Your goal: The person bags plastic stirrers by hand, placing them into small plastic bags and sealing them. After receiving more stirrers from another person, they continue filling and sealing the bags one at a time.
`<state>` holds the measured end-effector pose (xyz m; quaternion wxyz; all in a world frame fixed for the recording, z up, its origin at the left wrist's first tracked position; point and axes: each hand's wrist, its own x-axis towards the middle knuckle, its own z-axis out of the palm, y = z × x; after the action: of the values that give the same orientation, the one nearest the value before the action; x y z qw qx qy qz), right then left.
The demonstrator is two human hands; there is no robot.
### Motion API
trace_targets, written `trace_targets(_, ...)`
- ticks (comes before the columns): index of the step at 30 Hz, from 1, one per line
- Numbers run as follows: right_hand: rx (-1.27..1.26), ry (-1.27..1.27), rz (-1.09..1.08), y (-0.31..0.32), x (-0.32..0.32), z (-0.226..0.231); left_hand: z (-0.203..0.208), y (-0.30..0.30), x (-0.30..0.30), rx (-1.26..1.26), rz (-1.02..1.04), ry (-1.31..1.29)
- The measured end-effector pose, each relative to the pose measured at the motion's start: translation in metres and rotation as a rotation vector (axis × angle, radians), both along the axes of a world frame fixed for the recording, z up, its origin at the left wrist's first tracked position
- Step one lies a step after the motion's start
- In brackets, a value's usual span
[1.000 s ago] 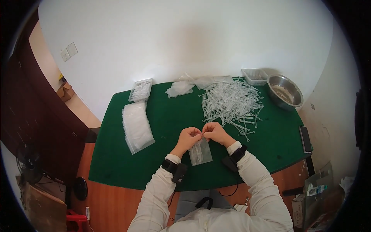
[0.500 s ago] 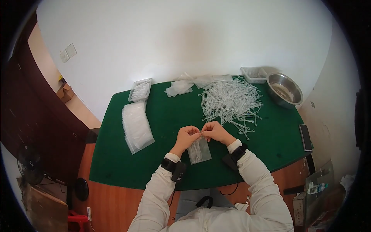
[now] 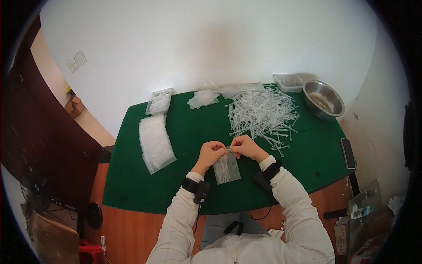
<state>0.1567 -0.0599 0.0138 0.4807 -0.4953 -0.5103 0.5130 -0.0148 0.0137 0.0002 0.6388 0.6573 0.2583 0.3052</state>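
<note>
A small clear plastic bag (image 3: 227, 170) hangs flat toward me over the green table, with several thin clear plastic sticks inside it. My left hand (image 3: 212, 154) pinches the bag's top edge near its left corner. At the right part of the same edge, my right hand (image 3: 246, 147) grips it between thumb and fingers. Beyond my hands spreads a large heap of clear looped plastic sticks (image 3: 261, 110). To the left lies a fanned stack of empty clear bags (image 3: 156, 143).
A white tray of filled bags (image 3: 158, 101) stands at the back left. Loose clear bags (image 3: 203, 98) lie at the back. A clear tray (image 3: 288, 82) and a steel bowl (image 3: 324, 100) are at the back right. A phone (image 3: 347, 154) rests by the right edge of the green table (image 3: 184, 127).
My right hand has shifted slightly away from the left one along the bag's top edge. The hands sit a little farther apart; both keep hold of the bag.
</note>
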Motion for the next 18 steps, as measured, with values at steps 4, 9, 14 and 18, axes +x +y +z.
trace_targets(4,-0.02,0.005,-0.008,0.0004,0.0028,0.0007,0.001,0.0019,-0.0027,-0.01,-0.003,-0.001)
trace_targets(9,-0.034,0.017,-0.009,0.0008,0.0064,0.0003,-0.001,0.0052,-0.0044,-0.012,-0.006,-0.018)
trace_targets(14,-0.04,0.01,-0.008,-0.0003,0.0068,0.0025,-0.0007,0.0062,-0.0052,-0.031,-0.007,-0.022)
trace_targets(18,-0.044,0.022,-0.014,-0.0003,0.0103,0.0033,0.004,0.008,-0.0077,0.002,0.017,-0.006)
